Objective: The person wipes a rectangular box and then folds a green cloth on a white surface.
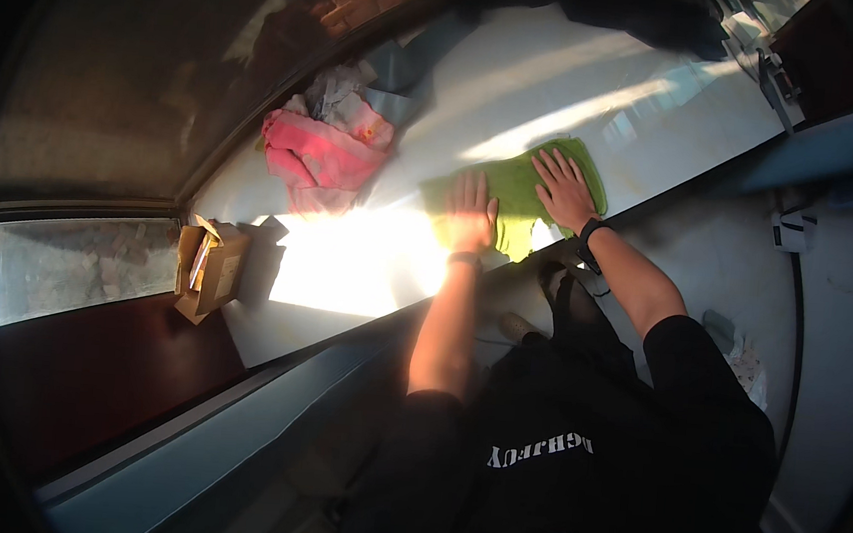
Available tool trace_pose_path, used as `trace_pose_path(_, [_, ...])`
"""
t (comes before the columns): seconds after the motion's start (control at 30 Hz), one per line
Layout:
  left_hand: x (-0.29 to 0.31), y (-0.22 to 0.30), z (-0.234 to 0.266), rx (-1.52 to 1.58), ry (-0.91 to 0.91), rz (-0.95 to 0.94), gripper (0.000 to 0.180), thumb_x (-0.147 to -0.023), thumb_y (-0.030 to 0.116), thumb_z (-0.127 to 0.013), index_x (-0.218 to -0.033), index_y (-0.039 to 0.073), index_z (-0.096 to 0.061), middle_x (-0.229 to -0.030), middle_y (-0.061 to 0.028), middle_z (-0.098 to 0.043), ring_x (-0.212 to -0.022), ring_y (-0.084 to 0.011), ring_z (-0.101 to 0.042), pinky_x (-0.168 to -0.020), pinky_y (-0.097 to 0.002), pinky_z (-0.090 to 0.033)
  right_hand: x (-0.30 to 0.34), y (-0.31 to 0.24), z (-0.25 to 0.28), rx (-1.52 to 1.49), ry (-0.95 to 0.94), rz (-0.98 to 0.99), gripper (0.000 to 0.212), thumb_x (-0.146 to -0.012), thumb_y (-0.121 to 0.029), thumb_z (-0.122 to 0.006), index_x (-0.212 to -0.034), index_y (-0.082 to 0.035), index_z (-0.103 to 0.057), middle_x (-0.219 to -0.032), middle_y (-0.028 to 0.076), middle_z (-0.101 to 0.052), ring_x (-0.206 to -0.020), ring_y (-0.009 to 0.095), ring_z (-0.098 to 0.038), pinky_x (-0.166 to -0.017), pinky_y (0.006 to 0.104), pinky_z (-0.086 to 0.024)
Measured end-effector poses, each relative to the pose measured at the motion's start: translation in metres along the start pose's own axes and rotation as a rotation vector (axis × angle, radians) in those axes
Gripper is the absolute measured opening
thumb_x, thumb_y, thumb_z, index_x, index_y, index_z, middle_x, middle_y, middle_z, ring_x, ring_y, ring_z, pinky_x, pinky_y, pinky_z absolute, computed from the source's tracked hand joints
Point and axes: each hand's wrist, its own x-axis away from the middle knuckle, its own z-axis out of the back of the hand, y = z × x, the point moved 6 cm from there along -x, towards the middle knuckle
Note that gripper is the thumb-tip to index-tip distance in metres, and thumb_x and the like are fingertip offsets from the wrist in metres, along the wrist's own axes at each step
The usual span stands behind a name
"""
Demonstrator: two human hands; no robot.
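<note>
A green cloth [516,186] lies spread on the white tabletop [676,151], near its front edge. My left hand [470,215] rests flat on the cloth's left part, fingers stretched out; glare and some blur soften its outline. On the right part my right hand [565,189] lies palm down with its fingers spread. A dark band [590,241] is around my right wrist. Neither hand grips the cloth; both press or lie on top of it.
A crumpled pink cloth [321,148] lies at the back left. An opened cardboard box [214,268] stands at the table's left end by the window [76,269]. Strong sunlight whitens the surface left of my hands. Dark fabric [607,5] lies along the far edge.
</note>
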Motion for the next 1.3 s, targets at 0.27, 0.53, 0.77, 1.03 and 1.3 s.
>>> trace_pose_path(0.27, [-0.048,-0.011,-0.007,0.0,-0.109,0.047,0.058,-0.096,0.035,-0.039,-0.146,0.011,-0.023,-0.152,-0.0124,-0.023,-0.141,-0.0286,-0.018,-0.114,-0.0486,-0.014,-0.044,0.017,0.001,-0.009,0.007,0.053,0.054,-0.093,-0.028,-0.046,-0.143,-0.012,-0.034,-0.147,0.009,-0.033,-0.137,0.029,-0.027,-0.113,0.0453,-0.02])
trace_pose_path(0.53, [-0.104,-0.021,-0.002,-0.063,-0.048,0.036,0.058,-0.095,0.033,-0.041,-0.146,0.009,-0.027,-0.152,-0.0137,-0.021,-0.142,-0.0288,-0.018,-0.113,-0.0486,-0.015,-0.108,0.04,-0.002,-0.058,-0.007,0.119,0.054,-0.091,-0.027,-0.048,-0.141,-0.01,-0.038,-0.147,0.009,-0.036,-0.138,0.028,-0.028,-0.113,0.0448,-0.02])
trace_pose_path(0.77, [-0.153,-0.034,0.0,-0.059,-0.098,0.118,0.06,-0.096,0.038,-0.037,-0.147,0.011,-0.025,-0.152,-0.0125,-0.023,-0.142,-0.0287,-0.017,-0.113,-0.0484,-0.013,-0.161,0.057,-0.01,0.007,-0.004,0.162,0.053,-0.093,-0.029,-0.043,-0.142,-0.011,-0.035,-0.148,0.007,-0.034,-0.139,0.025,-0.024,-0.114,0.0434,-0.018])
trace_pose_path(1.03, [-0.17,-0.037,0.004,-0.113,-0.115,0.246,0.057,-0.096,0.037,-0.036,-0.147,0.012,-0.025,-0.153,-0.0107,-0.023,-0.142,-0.0265,-0.019,-0.113,-0.0464,-0.014,-0.186,0.063,-0.017,-0.043,-0.022,0.169,0.053,-0.094,-0.032,-0.043,-0.143,-0.012,-0.035,-0.148,0.007,-0.033,-0.139,0.025,-0.024,-0.115,0.0424,-0.016])
trace_pose_path(1.3, [-0.108,-0.011,-0.02,-0.182,-0.004,0.18,0.06,-0.095,0.035,-0.04,-0.146,0.007,-0.026,-0.153,-0.0133,-0.022,-0.141,-0.0288,-0.019,-0.114,-0.0476,-0.014,-0.135,0.064,-0.008,-0.071,0.074,0.114,0.052,-0.092,-0.027,-0.046,-0.14,-0.009,-0.038,-0.145,0.01,-0.037,-0.136,0.028,-0.03,-0.112,0.0463,-0.022])
